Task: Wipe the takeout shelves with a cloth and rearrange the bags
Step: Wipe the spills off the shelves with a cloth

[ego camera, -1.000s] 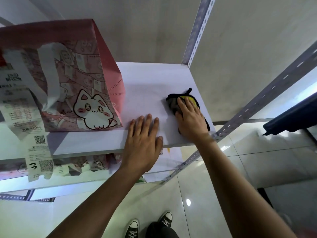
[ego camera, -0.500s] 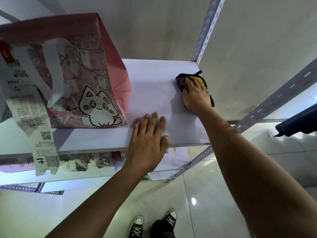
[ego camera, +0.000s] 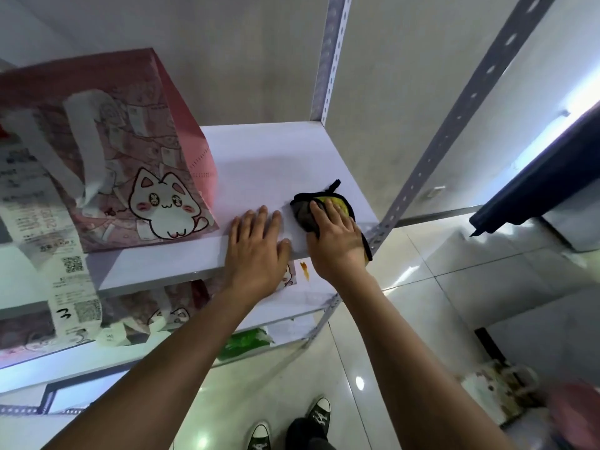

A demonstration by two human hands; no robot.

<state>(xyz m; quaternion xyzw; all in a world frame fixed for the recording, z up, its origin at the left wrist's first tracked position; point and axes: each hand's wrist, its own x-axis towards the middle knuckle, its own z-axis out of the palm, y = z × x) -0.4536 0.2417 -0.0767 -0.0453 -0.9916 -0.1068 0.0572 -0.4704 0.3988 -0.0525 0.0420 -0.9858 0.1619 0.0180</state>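
A pink takeout bag with a white cartoon cat and a long receipt stands on the left of the white shelf. My right hand presses flat on a black-and-yellow cloth near the shelf's front right corner. My left hand rests flat on the shelf's front edge, just left of the cloth and right of the bag, holding nothing.
Perforated grey metal uprights frame the shelf at the back right and front right. A lower shelf holds more pink bags and a green item. Below lie a tiled floor and my shoes. A dark counter edge juts in at right.
My right hand has slid the cloth from the shelf's back right corner forward to its front right edge. My left hand has stayed flat on the front edge.
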